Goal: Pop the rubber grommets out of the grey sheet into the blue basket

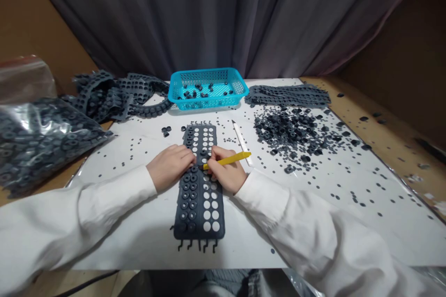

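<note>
A long black rubber sheet [200,204] lies lengthwise before me on the white table. Thick black rings fill its left columns, while round holes along the right show white beneath. My left hand [171,165] has its fingers bent together on the sheet's left edge, gripping it near the middle. In my right hand [226,171] is a yellow pen-like tool [232,159], pinched near its dark tip. The tip points left, at the rings by my left fingertips. Whether it touches one is hidden by my fingers. A loose-looking black ring [203,153] sits just above the tip.
A blue basket [174,100] with some black pieces stands at the back. Right of it lie stacked rubber strips [287,95] and a heap of black bits [292,130]. A white pen-like tool [241,140] lies nearby. Left are perforated sheets [101,95] and a filled plastic bag [45,139].
</note>
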Available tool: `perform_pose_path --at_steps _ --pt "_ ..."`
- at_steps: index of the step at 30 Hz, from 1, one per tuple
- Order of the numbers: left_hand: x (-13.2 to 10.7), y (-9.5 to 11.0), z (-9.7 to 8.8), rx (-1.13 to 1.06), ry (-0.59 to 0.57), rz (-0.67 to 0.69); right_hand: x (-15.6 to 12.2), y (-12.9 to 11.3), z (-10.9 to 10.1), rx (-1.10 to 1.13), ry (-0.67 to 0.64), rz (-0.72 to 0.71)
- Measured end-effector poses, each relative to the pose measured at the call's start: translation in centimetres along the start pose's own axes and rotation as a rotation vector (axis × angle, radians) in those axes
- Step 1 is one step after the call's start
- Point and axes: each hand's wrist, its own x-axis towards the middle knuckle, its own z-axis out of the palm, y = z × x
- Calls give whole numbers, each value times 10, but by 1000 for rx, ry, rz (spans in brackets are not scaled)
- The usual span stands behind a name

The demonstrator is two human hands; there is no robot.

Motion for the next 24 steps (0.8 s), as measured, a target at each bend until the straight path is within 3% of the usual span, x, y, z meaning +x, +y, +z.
perform_pose_path --at_steps 4,10,16,24 --pt "-11 1 5 -383 109 -288 0 0 0 18 3 14" --pt "-13 -1 13 -749 200 -638 1 3 1 35 0 44" --pt "-12 -8 5 -1208 304 -777 1 4 1 68 0 78" --pt "-13 17 -13 -1721 329 -894 0 8 -1 93 -29 80"
